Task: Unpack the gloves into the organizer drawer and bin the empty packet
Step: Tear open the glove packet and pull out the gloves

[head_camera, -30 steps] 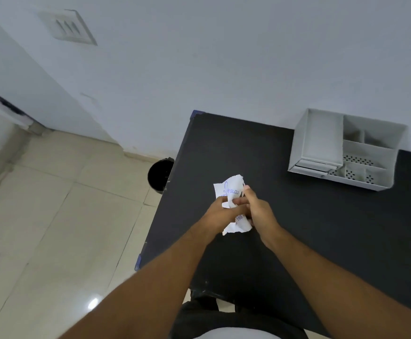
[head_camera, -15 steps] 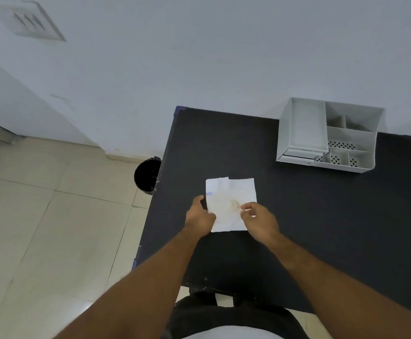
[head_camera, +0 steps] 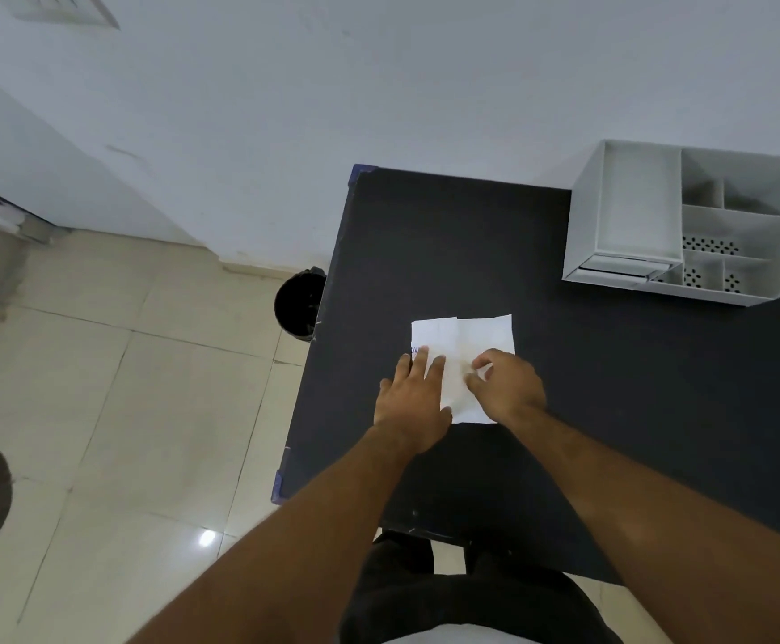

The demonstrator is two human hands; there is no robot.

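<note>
Head view: flat white paper glove packet (head_camera: 464, 350) laid on black table (head_camera: 611, 388); pinned under flat, spread left hand (head_camera: 413, 397); right hand (head_camera: 508, 388) fingers (head_camera: 481, 362) curled, pinching packet face; opening step judged; next, gloves drawn out toward grey plastic organizer (head_camera: 685, 230).

A single head-worn wide-angle camera looks steeply down and forward from above the standing person, close over the near left part of the matte black rectangular table (head_camera: 425, 234). It faces the pale painted wall (head_camera: 378, 86) behind, taking in the beige tiled floor (head_camera: 123, 411) to the left.
</note>
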